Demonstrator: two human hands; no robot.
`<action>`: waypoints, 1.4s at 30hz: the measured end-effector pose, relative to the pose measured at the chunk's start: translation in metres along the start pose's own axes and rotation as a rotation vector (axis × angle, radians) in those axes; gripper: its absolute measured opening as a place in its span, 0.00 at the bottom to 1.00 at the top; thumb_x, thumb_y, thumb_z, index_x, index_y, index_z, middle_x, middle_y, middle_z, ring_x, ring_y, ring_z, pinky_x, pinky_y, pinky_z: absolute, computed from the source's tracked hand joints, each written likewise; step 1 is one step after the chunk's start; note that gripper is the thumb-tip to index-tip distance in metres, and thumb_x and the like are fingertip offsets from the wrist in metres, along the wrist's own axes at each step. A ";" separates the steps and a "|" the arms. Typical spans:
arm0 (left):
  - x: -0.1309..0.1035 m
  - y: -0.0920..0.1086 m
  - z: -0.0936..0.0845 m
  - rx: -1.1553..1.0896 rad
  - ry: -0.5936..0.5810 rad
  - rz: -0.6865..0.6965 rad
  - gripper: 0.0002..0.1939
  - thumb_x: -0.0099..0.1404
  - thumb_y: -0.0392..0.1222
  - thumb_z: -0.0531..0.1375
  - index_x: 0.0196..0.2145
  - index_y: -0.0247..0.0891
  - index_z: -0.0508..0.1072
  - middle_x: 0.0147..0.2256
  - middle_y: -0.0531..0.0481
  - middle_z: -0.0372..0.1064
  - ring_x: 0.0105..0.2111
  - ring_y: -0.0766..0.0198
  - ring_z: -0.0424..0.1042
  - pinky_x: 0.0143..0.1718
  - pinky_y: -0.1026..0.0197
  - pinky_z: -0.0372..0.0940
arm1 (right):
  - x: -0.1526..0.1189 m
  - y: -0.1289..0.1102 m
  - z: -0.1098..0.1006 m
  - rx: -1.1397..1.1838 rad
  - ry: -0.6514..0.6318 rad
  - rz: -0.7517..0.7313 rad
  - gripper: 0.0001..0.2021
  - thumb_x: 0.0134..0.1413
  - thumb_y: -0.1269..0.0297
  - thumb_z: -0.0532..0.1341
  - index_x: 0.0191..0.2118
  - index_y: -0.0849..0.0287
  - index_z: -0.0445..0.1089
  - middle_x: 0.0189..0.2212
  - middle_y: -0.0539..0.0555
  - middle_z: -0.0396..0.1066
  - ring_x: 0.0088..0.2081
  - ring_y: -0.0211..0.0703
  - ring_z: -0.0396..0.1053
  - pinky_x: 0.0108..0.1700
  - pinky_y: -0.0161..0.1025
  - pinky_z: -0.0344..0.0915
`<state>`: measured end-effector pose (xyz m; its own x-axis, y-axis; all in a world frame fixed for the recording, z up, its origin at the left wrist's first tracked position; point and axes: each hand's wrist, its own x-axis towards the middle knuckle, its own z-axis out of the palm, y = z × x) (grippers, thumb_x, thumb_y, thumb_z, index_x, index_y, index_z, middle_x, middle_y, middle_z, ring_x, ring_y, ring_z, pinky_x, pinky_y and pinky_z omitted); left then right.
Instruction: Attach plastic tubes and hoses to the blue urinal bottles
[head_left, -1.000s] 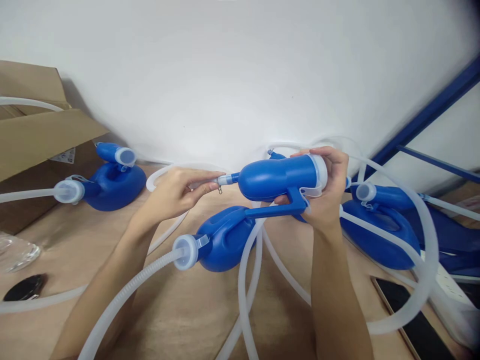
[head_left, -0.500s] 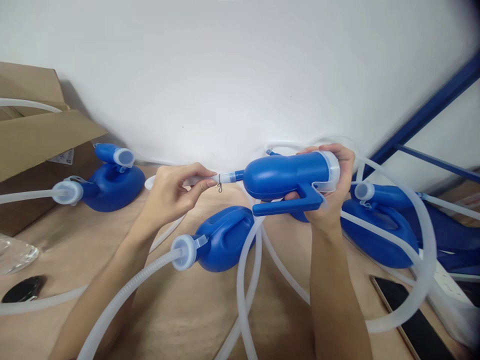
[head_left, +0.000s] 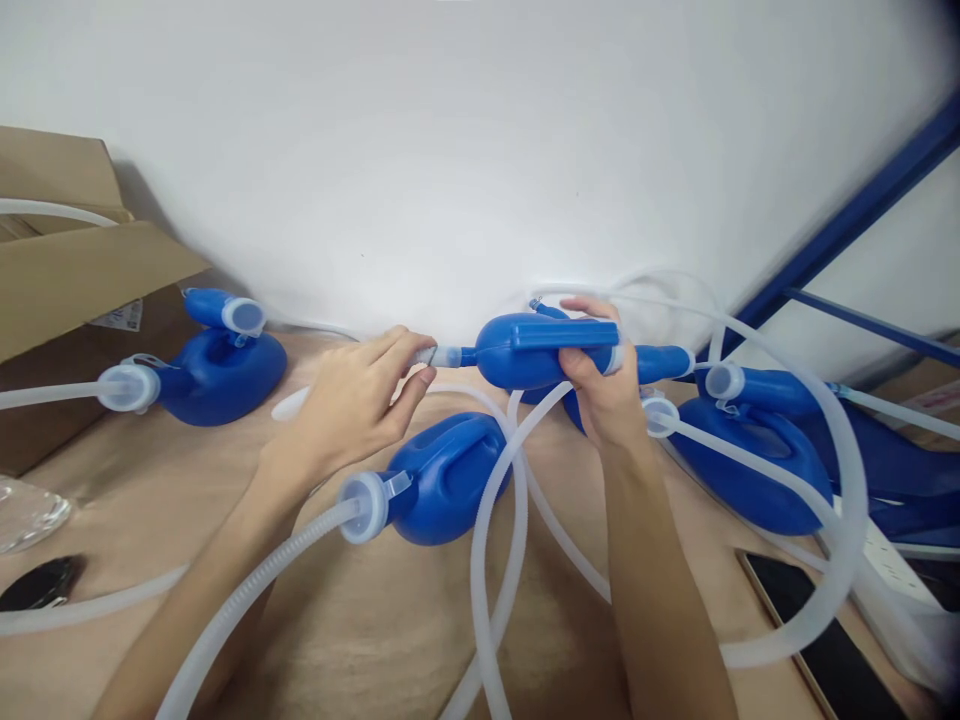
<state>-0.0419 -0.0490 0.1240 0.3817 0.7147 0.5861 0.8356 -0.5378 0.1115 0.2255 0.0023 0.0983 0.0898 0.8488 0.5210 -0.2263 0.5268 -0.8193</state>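
My right hand [head_left: 611,400] grips a blue plastic urinal cup [head_left: 499,352] with a straight handle [head_left: 562,336], held level above the table. The handle side faces me, and the palm covers much of the cup's right end. The cup's narrow spout [head_left: 468,356] points left and sits in the end of a translucent hose [head_left: 449,356]. My left hand [head_left: 360,390] pinches that hose between thumb and fingers, where a wire clip [head_left: 432,354] partly shows. Below the cup lies a blue urinal bottle [head_left: 446,480] with a white cap [head_left: 364,506] and a ribbed hose [head_left: 262,560].
More blue urinal bottles stand at left [head_left: 225,375] and right [head_left: 750,460]. Hoses [head_left: 487,560] loop across the wooden table. A cardboard box [head_left: 90,260] is at far left; a phone [head_left: 825,630] and power strip [head_left: 885,560] lie at right. A white wall [head_left: 450,150] rises behind.
My right hand has rolled the urinal cup so its handle swings up from below to face me, and has moved left. The left hand stays on the hose near the spout.
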 end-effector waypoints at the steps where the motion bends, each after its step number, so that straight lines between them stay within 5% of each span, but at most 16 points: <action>1: 0.000 0.000 0.001 0.041 -0.003 -0.003 0.20 0.78 0.47 0.48 0.53 0.38 0.75 0.40 0.44 0.77 0.34 0.56 0.75 0.32 0.57 0.59 | -0.001 0.000 0.001 -0.021 -0.020 0.012 0.25 0.43 0.52 0.79 0.46 0.50 0.73 0.36 0.46 0.73 0.41 0.45 0.73 0.50 0.42 0.71; 6: 0.000 -0.007 0.008 0.180 -0.049 0.045 0.22 0.79 0.56 0.48 0.57 0.46 0.74 0.38 0.47 0.76 0.28 0.58 0.72 0.27 0.57 0.52 | -0.002 0.002 0.004 -0.067 -0.038 0.010 0.19 0.48 0.51 0.77 0.40 0.52 0.73 0.36 0.46 0.72 0.37 0.40 0.71 0.42 0.38 0.72; 11: 0.003 -0.014 0.005 -0.051 -0.016 0.142 0.18 0.78 0.49 0.51 0.48 0.37 0.76 0.45 0.43 0.74 0.32 0.61 0.73 0.36 0.59 0.64 | -0.001 -0.003 0.003 -0.064 -0.016 -0.001 0.21 0.45 0.50 0.78 0.40 0.52 0.73 0.33 0.45 0.70 0.32 0.38 0.68 0.32 0.35 0.70; 14: 0.002 -0.014 0.000 -0.134 0.034 0.147 0.14 0.76 0.43 0.52 0.42 0.34 0.75 0.43 0.42 0.74 0.35 0.60 0.73 0.37 0.59 0.65 | -0.001 -0.006 0.004 -0.060 -0.024 -0.002 0.22 0.44 0.49 0.79 0.39 0.52 0.73 0.33 0.45 0.69 0.32 0.38 0.67 0.32 0.35 0.69; 17: 0.002 -0.014 0.001 -0.155 0.014 0.145 0.14 0.75 0.41 0.53 0.49 0.34 0.75 0.41 0.46 0.77 0.32 0.62 0.73 0.34 0.60 0.64 | -0.001 -0.008 0.006 -0.084 -0.051 -0.012 0.24 0.43 0.48 0.79 0.40 0.51 0.71 0.33 0.45 0.68 0.33 0.38 0.67 0.34 0.36 0.69; 20: 0.001 -0.016 0.006 -0.119 -0.016 0.158 0.15 0.77 0.45 0.53 0.52 0.36 0.75 0.39 0.48 0.78 0.30 0.62 0.73 0.33 0.59 0.62 | -0.001 -0.009 0.006 -0.125 -0.080 -0.023 0.25 0.43 0.47 0.78 0.41 0.51 0.70 0.34 0.46 0.68 0.34 0.40 0.68 0.35 0.38 0.70; 30: -0.001 -0.007 0.011 0.033 -0.121 0.073 0.27 0.80 0.57 0.39 0.36 0.39 0.68 0.27 0.47 0.67 0.26 0.56 0.65 0.29 0.56 0.50 | -0.002 -0.003 0.013 -0.031 -0.061 -0.043 0.26 0.40 0.49 0.80 0.39 0.51 0.68 0.32 0.44 0.69 0.31 0.38 0.69 0.34 0.37 0.70; 36: -0.003 0.001 0.006 -0.104 -0.140 0.018 0.22 0.80 0.56 0.41 0.35 0.41 0.61 0.29 0.49 0.67 0.26 0.58 0.62 0.30 0.56 0.51 | -0.001 0.010 0.014 0.009 -0.119 -0.203 0.28 0.38 0.49 0.80 0.42 0.49 0.68 0.38 0.47 0.77 0.38 0.42 0.76 0.42 0.41 0.75; 42: -0.002 0.011 0.000 -0.249 -0.133 0.012 0.21 0.79 0.56 0.43 0.31 0.43 0.56 0.26 0.51 0.63 0.25 0.59 0.61 0.28 0.57 0.52 | 0.001 0.011 0.012 -0.113 -0.114 -0.491 0.31 0.36 0.35 0.76 0.42 0.46 0.70 0.40 0.51 0.76 0.43 0.51 0.77 0.47 0.51 0.76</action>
<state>-0.0337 -0.0563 0.1245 0.4528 0.7512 0.4803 0.7142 -0.6281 0.3090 0.2114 0.0088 0.0927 0.0516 0.4934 0.8683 -0.0775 0.8688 -0.4891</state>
